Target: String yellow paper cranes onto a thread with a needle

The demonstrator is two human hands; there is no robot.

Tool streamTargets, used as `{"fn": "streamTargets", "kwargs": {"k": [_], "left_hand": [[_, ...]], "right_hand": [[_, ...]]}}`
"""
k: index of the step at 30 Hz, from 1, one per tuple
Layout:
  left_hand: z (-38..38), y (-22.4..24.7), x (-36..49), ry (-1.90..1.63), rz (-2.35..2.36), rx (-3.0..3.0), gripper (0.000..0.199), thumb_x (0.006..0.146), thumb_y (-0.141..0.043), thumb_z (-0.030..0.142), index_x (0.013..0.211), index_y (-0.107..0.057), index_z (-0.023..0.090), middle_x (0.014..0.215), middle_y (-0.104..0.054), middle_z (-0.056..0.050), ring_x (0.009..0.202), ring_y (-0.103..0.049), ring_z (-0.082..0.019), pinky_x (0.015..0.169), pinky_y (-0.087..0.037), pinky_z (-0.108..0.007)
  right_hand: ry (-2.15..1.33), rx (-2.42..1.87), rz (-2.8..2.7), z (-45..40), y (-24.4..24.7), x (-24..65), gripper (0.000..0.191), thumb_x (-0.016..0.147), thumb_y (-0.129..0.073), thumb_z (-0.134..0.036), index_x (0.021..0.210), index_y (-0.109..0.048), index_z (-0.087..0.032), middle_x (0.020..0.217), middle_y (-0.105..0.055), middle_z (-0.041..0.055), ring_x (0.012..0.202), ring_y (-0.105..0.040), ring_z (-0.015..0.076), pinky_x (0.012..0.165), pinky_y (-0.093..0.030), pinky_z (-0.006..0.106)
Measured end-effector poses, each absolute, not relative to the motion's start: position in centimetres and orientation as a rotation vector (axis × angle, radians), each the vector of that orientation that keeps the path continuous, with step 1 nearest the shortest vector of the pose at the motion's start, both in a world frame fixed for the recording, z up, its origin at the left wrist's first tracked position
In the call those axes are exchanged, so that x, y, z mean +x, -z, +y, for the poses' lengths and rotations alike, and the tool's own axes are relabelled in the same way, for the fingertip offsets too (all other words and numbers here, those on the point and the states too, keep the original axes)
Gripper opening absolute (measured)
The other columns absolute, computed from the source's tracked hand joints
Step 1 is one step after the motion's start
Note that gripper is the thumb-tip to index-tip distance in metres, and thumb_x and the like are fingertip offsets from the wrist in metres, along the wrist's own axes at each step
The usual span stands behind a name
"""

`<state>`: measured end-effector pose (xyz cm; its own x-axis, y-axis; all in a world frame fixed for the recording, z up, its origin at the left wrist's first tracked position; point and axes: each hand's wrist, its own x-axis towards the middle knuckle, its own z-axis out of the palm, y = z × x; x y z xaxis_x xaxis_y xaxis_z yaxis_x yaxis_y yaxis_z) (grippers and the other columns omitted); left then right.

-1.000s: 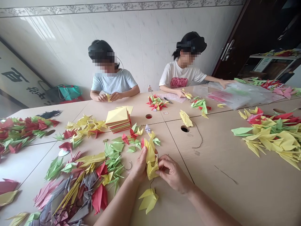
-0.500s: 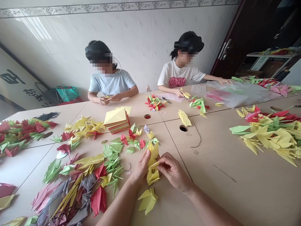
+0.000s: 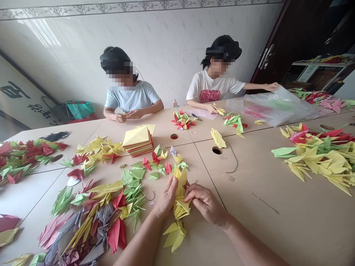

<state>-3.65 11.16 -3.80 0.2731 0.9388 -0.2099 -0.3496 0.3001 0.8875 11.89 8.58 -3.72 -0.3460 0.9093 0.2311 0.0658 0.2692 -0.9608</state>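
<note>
Several yellow folded paper cranes (image 3: 181, 210) form a short string in front of me. My left hand (image 3: 167, 197) is closed around their upper part, thumb along the side. From the right, my right hand (image 3: 205, 204) pinches a paper flap of one crane in the middle of the string; its fingertips are partly hidden. At the lower end a yellow crane (image 3: 175, 234) hangs on a black cord, wings spread, over the tabletop (image 3: 249, 229). Just beyond my hands lie small red, green and yellow folded pieces (image 3: 158, 166).
Heaps of coloured cranes lie left (image 3: 97, 210) and right (image 3: 321, 155). A stack of square paper (image 3: 138, 142) stands ahead, near a table hole (image 3: 217, 150). Across the table sit a person in light blue (image 3: 131, 96) and another in a white shirt (image 3: 209, 88) beside clear plastic bags (image 3: 280, 107).
My right hand has shifted slightly down along the yellow cranes, bending a flap downward. The person in white has lifted a corner of a plastic bag.
</note>
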Motion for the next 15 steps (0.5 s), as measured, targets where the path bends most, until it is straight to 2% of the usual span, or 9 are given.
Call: {"fn": "streamTargets", "kwargs": {"k": [3,7,10,15], "left_hand": [[11.04,3.66,-3.59,-1.032,0.89,0.867,0.053,0.079,-0.062,0.054,0.117,-0.057,0.018,0.102,-0.069,-0.009,0.095,-0.062,-0.027,0.075,-0.048,-0.031],[10.87,3.26,-3.52,-1.04,0.905,0.87,0.055,0.08,-0.059,0.056,0.119,-0.057,0.017,0.102,-0.069,-0.009,0.096,-0.062,-0.028,0.077,-0.049,-0.033],[10.85,3.12,-3.5,-1.03,0.923,0.846,0.057,0.081,-0.056,0.059,0.118,-0.058,0.016,0.102,-0.07,-0.01,0.097,-0.063,-0.03,0.078,-0.05,-0.035],[10.97,3.32,-3.53,-1.043,1.005,0.805,0.056,0.082,-0.054,0.059,0.114,-0.063,0.015,0.107,-0.07,-0.014,0.108,-0.06,-0.032,0.088,-0.049,-0.04]], "right_hand": [[-1.217,-0.958,-1.629,8.71,3.92,11.98,0.03,0.079,-0.043,-0.004,0.073,-0.067,-0.022,0.079,-0.063,0.0023,0.081,-0.058,0.0174,0.08,-0.044,0.031],[-1.27,-1.042,-1.575,8.61,3.9,12.01,0.019,0.087,-0.045,-0.016,0.086,-0.064,-0.021,0.075,-0.061,0.0009,0.067,-0.053,0.0149,0.062,-0.043,0.027],[-1.302,-1.071,-1.54,8.51,3.78,11.9,0.014,0.09,-0.05,-0.027,0.091,-0.062,-0.02,0.075,-0.059,0.0008,0.068,-0.053,0.0147,0.062,-0.043,0.026],[-1.343,-1.098,-1.505,8.51,3.84,11.45,0.02,0.088,-0.055,-0.036,0.094,-0.064,-0.019,0.077,-0.062,0.0023,0.071,-0.056,0.0155,0.065,-0.045,0.027]]}}
